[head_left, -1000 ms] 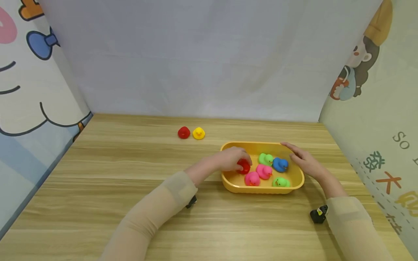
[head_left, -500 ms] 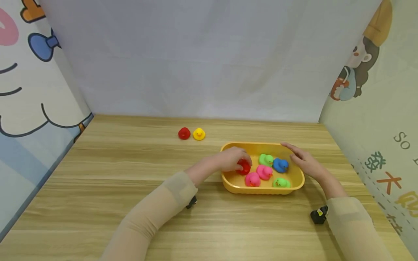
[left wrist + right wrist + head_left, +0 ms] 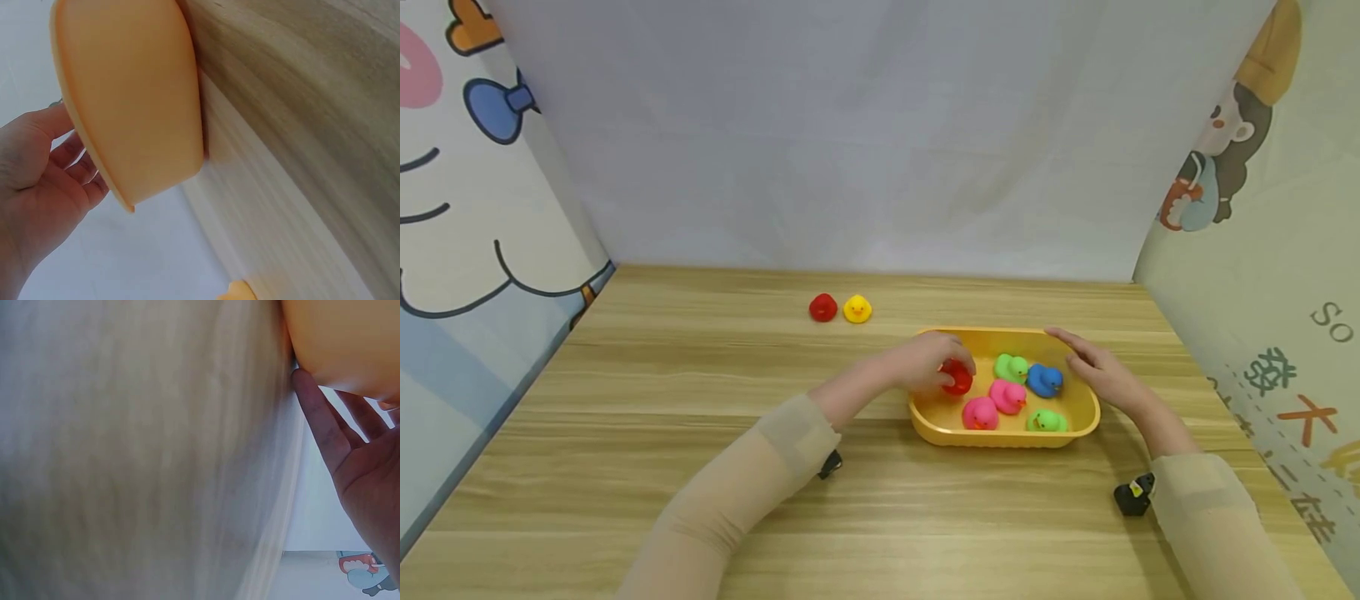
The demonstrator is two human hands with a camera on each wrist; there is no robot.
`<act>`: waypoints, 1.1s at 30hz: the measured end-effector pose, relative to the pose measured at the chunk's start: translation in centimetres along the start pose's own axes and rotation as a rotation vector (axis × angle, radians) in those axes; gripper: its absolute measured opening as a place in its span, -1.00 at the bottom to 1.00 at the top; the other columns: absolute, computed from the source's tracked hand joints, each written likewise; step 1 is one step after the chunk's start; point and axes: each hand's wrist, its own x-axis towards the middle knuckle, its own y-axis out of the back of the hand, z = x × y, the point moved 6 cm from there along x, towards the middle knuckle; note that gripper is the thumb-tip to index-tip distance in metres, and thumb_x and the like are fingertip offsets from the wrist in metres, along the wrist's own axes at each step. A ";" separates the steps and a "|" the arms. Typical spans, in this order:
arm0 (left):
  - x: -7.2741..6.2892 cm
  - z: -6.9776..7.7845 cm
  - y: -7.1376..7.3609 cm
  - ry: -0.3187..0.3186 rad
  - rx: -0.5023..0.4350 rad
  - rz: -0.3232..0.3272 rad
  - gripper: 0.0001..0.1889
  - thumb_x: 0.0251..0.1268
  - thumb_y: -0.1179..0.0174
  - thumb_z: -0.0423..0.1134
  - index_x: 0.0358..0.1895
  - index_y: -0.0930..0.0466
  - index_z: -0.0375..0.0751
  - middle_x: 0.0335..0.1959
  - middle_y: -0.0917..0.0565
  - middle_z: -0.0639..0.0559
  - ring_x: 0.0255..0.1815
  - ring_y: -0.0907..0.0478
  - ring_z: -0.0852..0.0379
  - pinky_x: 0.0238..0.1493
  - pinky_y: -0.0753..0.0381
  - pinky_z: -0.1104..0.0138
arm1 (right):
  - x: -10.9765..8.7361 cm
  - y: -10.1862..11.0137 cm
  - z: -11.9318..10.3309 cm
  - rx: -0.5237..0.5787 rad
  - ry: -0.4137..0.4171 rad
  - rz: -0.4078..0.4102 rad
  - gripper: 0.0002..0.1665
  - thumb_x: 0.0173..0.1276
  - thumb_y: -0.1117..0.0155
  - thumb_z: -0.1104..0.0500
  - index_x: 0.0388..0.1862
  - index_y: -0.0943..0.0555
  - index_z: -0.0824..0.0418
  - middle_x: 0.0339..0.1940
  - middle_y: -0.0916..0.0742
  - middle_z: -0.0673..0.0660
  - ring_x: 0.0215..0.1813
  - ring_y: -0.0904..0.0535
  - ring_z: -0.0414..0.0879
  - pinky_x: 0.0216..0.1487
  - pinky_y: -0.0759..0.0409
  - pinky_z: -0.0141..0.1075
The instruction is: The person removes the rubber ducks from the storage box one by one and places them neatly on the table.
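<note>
In the head view my left hand [image 3: 921, 361] reaches over the left end of the yellow plastic tub [image 3: 1000, 438] and grips a red rubber duck [image 3: 957, 379] with fingers and thumb. The left wrist view shows that hand behind the rim, its fingertips and the duck hidden by the tub's wall [image 3: 134, 106]. My right hand [image 3: 1105, 377] lies against the tub's right end, fingers fairly straight and touching it. Inside the tub sit two pink ducks [image 3: 1008, 397], two green ducks [image 3: 1011, 367] and a blue duck [image 3: 1045, 381].
Further back on the wooden table [image 3: 700, 375], left of the tub, a red duck [image 3: 823, 307] and a yellow duck [image 3: 857, 309] stand side by side. A pale cloth [image 3: 865, 142] hangs behind the table, with printed panels on both sides. Small black devices [image 3: 1133, 495] sit by the cuffs.
My left hand has shifted slightly left and up with the red duck in its grip. The right hand and the tub have stayed where they were.
</note>
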 end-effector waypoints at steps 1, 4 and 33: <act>-0.1 0.0 0.1 -0.001 -0.003 0.001 -0.72 0.24 -0.18 -0.42 0.01 -0.63 -0.19 -0.01 -0.63 0.00 0.04 -0.49 0.10 0.15 -0.45 0.37 | 0.0 0.0 0.0 -0.004 -0.001 0.001 -0.43 0.53 0.19 0.23 0.49 -0.13 0.14 0.48 -0.19 0.32 0.38 -0.14 0.21 0.29 -0.16 0.16; -0.4 0.0 0.6 -0.018 -0.003 0.011 -0.72 0.23 -0.19 -0.43 0.01 -0.63 -0.18 -0.01 -0.63 -0.01 0.02 -0.50 0.10 0.12 -0.46 0.36 | 0.1 0.0 0.0 -0.009 0.002 0.003 -0.43 0.53 0.20 0.24 0.49 -0.13 0.15 0.48 -0.19 0.32 0.35 -0.17 0.20 0.32 -0.20 0.04; -5.1 1.5 8.0 -0.004 -0.029 0.005 -0.72 0.24 -0.22 -0.37 0.02 -0.62 -0.15 -0.03 -0.59 0.03 -0.03 -0.49 0.14 0.05 -0.54 0.36 | 1.1 0.0 -0.8 -0.001 -0.008 0.038 -0.44 0.53 0.19 0.24 0.48 -0.14 0.19 0.47 -0.21 0.34 0.42 -0.11 0.28 0.31 -0.17 0.18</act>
